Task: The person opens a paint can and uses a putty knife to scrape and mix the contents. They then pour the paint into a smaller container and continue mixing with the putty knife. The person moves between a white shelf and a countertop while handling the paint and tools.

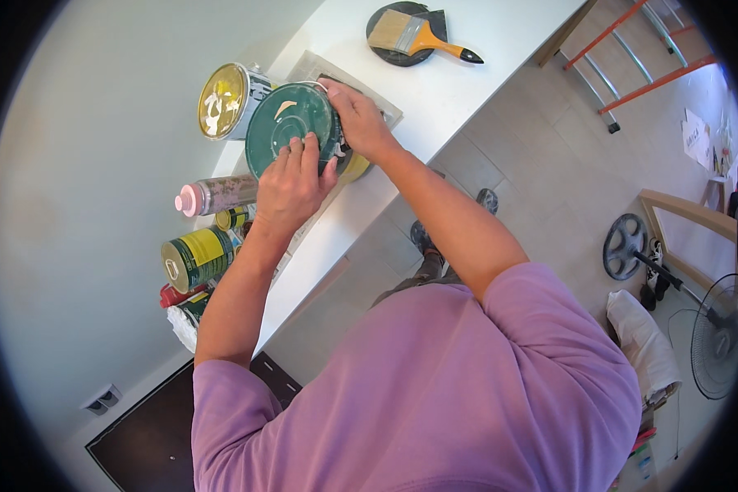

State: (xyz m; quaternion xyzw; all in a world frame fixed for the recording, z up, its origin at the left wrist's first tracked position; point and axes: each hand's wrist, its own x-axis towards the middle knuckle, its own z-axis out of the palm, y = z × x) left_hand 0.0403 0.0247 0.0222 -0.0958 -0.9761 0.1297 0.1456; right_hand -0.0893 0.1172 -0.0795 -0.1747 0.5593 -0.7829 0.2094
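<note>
Round green lid (264, 135), pale-smeared; beneath the loosely open left hand (291, 184), clasped at the rim by the curled right hand (359, 117).

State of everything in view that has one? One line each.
Green-lidded bucket: lid on; how tightly, can't tell
Left hand: fingers on the lid
Right hand: curled at the bucket's rim
Gold-topped can: closed, top smeared white
Pink-capped bottle: capped
Paintbrush: lying on dark disc
</note>
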